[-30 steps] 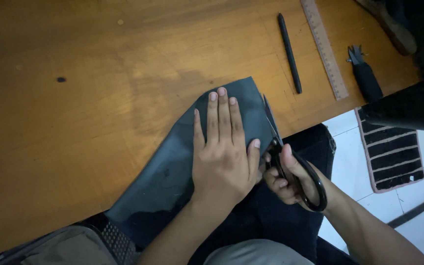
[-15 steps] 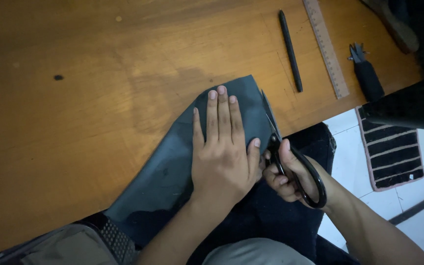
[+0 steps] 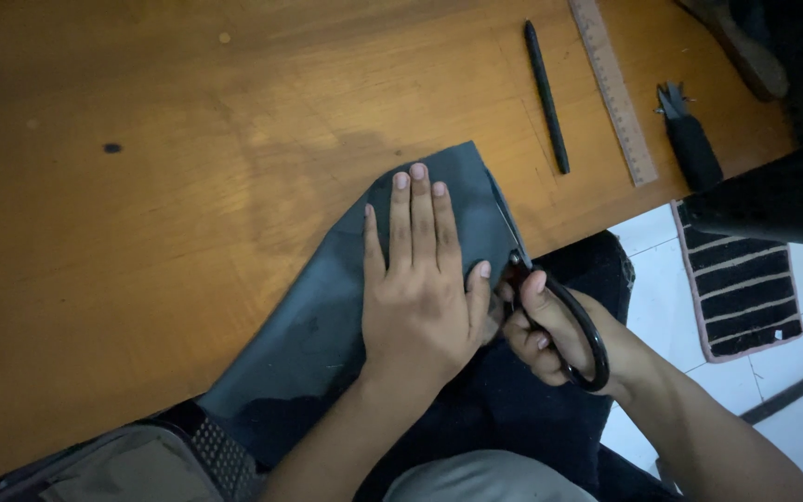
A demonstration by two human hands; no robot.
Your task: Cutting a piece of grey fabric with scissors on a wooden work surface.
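A dark grey sheet of material (image 3: 327, 297) lies on the wooden table (image 3: 141, 186) and hangs over its near edge. My left hand (image 3: 420, 279) presses flat on the sheet, fingers together and pointing away from me. My right hand (image 3: 550, 335) grips black-handled scissors (image 3: 550, 297) at the sheet's right edge. The blades run up along that edge, close to my left little finger.
A black pen (image 3: 546, 93) and a long ruler (image 3: 613, 88) lie at the table's far right. A small black tool (image 3: 690, 139) sits beside the ruler. Below the table's edge are a striped mat (image 3: 745, 288) on white floor tiles and a bag (image 3: 141, 465) at lower left.
The scissors and my right hand have crept slightly forward along the sheet's right edge. My left hand stays flat on the sheet.
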